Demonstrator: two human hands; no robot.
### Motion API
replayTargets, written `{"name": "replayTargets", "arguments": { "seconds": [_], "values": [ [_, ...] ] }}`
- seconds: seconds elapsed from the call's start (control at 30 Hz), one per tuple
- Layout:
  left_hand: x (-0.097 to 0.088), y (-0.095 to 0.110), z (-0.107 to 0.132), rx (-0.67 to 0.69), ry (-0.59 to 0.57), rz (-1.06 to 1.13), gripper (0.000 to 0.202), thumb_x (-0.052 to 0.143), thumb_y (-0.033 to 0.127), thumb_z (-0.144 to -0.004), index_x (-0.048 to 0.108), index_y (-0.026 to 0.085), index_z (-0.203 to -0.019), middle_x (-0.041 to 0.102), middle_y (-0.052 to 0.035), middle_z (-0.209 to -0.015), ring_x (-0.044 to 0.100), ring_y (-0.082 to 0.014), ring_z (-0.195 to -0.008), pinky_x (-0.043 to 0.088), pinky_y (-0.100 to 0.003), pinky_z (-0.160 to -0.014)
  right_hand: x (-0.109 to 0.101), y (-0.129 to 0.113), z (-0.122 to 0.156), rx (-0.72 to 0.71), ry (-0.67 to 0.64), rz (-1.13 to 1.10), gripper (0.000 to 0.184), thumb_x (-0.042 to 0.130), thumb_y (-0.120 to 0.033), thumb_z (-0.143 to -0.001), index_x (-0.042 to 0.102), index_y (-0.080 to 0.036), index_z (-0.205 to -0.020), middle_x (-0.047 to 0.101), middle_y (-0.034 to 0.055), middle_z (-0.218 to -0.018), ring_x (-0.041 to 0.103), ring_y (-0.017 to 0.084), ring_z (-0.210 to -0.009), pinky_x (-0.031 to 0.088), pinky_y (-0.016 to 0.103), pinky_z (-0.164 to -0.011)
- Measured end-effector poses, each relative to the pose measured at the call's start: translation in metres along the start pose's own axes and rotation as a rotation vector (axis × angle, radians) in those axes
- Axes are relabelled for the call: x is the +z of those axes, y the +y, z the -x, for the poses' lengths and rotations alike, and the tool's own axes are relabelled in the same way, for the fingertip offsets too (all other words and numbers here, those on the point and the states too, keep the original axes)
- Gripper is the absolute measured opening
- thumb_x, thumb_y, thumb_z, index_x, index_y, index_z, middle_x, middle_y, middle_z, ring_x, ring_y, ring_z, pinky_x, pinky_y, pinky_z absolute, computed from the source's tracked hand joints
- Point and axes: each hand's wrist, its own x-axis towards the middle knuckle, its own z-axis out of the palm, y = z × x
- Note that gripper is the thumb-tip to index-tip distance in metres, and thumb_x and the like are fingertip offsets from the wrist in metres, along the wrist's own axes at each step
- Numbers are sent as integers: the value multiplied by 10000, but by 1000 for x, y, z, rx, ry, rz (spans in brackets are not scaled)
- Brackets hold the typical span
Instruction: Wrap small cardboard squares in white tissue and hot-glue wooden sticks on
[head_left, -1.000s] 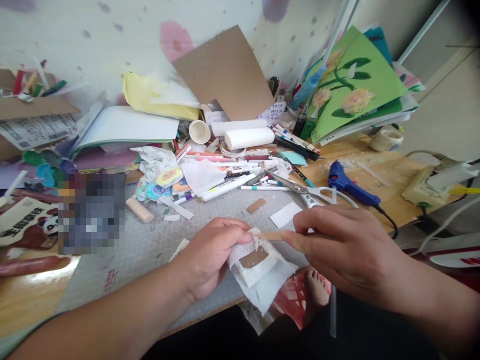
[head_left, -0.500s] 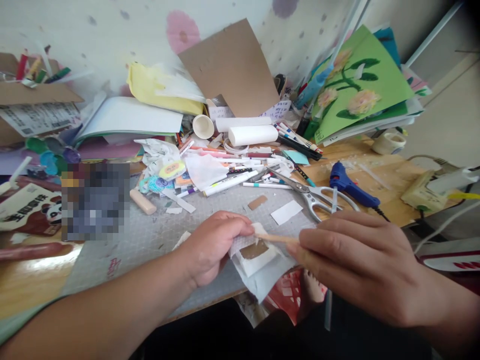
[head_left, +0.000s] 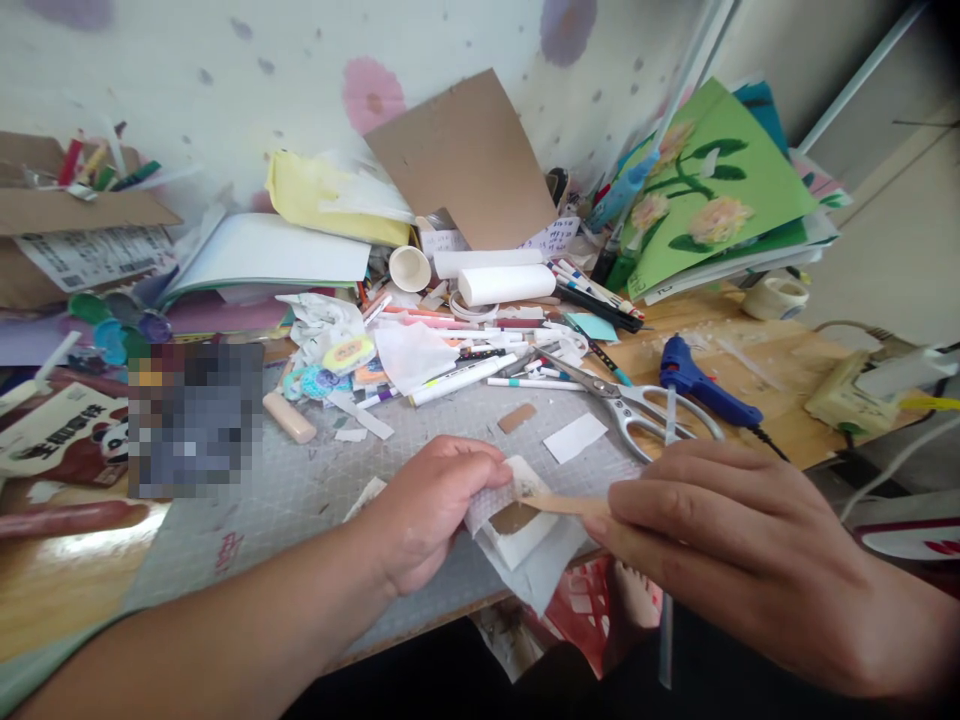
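Note:
Between the thumb and fingers of my left hand (head_left: 442, 510) is a small piece covered in white tissue paper (head_left: 536, 545), with a brown rectangular patch (head_left: 512, 517) in its middle. A loose flap of the tissue hangs below it over the table edge. My right hand (head_left: 735, 550) is closed on a flat wooden stick (head_left: 559, 503), whose tip touches the tissue at the patch's upper edge. A translucent rod (head_left: 666, 640), like a glue stick, also passes through the right hand, showing above and below it. The left fingertips behind the piece are hidden.
Silver scissors (head_left: 626, 405) and a blue glue gun (head_left: 701, 385) lie beyond my right hand. Paper scraps (head_left: 575, 438) are on the grey cutting mat (head_left: 300, 540). Pens, a paper cup (head_left: 410, 268) and a white roll (head_left: 506, 284) crowd the back. A power strip (head_left: 847, 390) stands at right.
The stick's tip has moved slightly down along the tissue, nearer the brown patch. Both hands keep their grip. The whole view has shifted a little, so things appear lower.

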Motion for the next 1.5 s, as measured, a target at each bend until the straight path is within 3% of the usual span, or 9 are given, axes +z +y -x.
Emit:
{"name": "replayTargets", "arguments": {
  "seconds": [0.13, 0.3, 0.47, 0.73, 0.87, 1.0, 1.13, 1.3, 1.5],
  "values": [
    [0, 2, -1, 59, 25, -5, 55, 649, 198, -672, 655, 155, -637, 607, 7, -572, 536, -126, -552, 394, -242, -545, 1, 4, 14, 171, 89, -150, 219, 531, -139, -880, 657, -236, -1032, 677, 41, -860, 616, 187, -727, 481, 317, -588],
    [-1, -1, -1, 169, -125, -183, 220, 590, 324, -786, 643, 159, -650, 562, 5, -588, 468, -126, -564, 337, -245, -546, 20, 10, 18, 694, 266, -650, 315, 575, -218, -849, 598, -284, -1157, 586, 5, -743, 569, 157, -637, 430, 259, -501],
    [-2, 1, 3, 279, -153, -321, 268, 542, 378, -837, 641, 175, -693, 555, 14, -633, 447, -132, -615, 320, -240, -573, 45, 8, 4, 1013, 176, -1234, 241, 661, -403, -779, 682, -188, -885, 594, 6, -695, 531, 131, -616, 400, 239, -523],
    [-4, 1, 1, 280, -160, -320, 265, 512, 403, -866, 561, 187, -721, 537, 16, -688, 481, -146, -682, 347, -247, -614, 48, -3, -22, 1186, 114, -1335, 192, 709, -213, -589, 603, -168, -742, 574, -30, -635, 492, 102, -551, 379, 225, -525],
    [1, 0, 2, 251, -148, -144, 228, 542, 366, -854, 614, 173, -757, 568, 0, -706, 494, -149, -680, 377, -250, -614, 53, -5, -27, 1121, 192, -1240, 115, 676, -203, -628, 640, -172, -732, 589, 5, -724, 534, 140, -651, 424, 257, -582],
    [3, 1, 5, 254, -227, 39, 143, 549, 254, -832, 656, 162, -807, 624, -20, -755, 498, -140, -687, 405, -254, -664, 51, -4, -31, 991, 296, -1286, 35, 661, -175, -668, 633, -175, -690, 567, -9, -714, 534, 135, -703, 430, 249, -650],
    [0, 1, 5, 271, -302, 31, 133, 647, 233, -751, 639, 177, -872, 633, -9, -788, 532, -154, -770, 414, -259, -722, 45, -4, -35, 1021, 243, -1298, 83, 639, -209, -684, 576, -176, -641, 512, -32, -619, 470, 116, -601, 388, 232, -559],
    [-1, -4, 4, 316, -199, -146, 196, 720, 230, -702, 559, 193, -808, 548, 42, -689, 459, -108, -645, 361, -224, -588, 46, -7, -40, 1103, 121, -1232, 157, 637, -248, -643, 501, -180, -603, 432, -62, -540, 356, 84, -508, 285, 215, -476],
    [-1, -6, 4, 378, -88, -191, 165, 682, 197, -715, 528, 188, -772, 515, 48, -656, 445, -107, -626, 365, -226, -569, 49, -8, -45, 1147, 118, -1159, 195, 614, -271, -656, 464, -190, -560, 391, -66, -518, 320, 80, -496, 242, 217, -459]
  ]
}}
